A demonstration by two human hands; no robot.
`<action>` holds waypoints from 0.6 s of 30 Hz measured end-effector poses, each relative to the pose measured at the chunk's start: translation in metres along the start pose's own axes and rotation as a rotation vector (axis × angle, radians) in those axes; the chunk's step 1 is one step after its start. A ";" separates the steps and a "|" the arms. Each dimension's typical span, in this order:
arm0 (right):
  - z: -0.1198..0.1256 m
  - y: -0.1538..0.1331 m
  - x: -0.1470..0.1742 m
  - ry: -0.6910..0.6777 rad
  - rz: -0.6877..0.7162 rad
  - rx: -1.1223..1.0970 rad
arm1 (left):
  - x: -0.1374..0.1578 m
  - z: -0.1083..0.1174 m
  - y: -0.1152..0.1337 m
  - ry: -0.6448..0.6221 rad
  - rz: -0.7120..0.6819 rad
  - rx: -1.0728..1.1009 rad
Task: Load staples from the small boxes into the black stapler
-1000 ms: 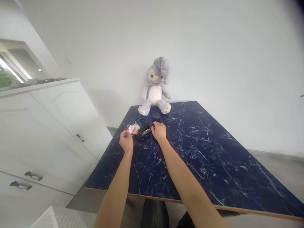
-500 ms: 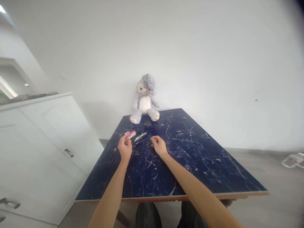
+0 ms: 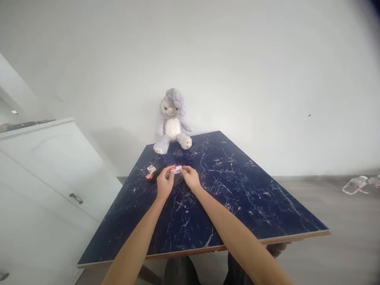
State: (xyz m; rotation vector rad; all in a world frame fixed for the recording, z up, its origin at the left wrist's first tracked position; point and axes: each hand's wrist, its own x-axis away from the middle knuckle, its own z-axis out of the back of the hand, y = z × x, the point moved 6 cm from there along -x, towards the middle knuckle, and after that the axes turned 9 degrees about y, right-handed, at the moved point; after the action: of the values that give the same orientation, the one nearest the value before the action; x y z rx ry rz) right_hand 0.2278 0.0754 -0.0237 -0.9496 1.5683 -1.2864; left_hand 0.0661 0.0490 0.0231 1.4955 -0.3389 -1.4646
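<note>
The person's left hand (image 3: 165, 183) grips a small red and white box (image 3: 176, 169) between thumb and fingers, over the middle of the blue table (image 3: 237, 194). The right hand (image 3: 191, 179) has its fingertips at the box's right end; whether they grip it cannot be told. A black stapler (image 3: 157, 174), partly hidden by the left hand, lies beside a small packet (image 3: 151, 169), with a soft toy (image 3: 172, 128) sitting behind

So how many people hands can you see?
2. The left hand is at the left end of a small white-and-red box, and the right hand is at its right end, both over the blue table. No other hands show.
</note>
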 end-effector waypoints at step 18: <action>0.025 0.003 -0.021 0.107 0.053 0.053 | -0.006 -0.020 -0.053 -0.190 0.401 0.305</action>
State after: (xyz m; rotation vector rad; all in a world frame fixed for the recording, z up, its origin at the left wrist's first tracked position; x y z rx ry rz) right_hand 0.2582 0.0878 -0.0258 -0.8133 1.6216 -1.3538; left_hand 0.0600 0.0883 -0.0182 1.4192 -0.9566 -1.2681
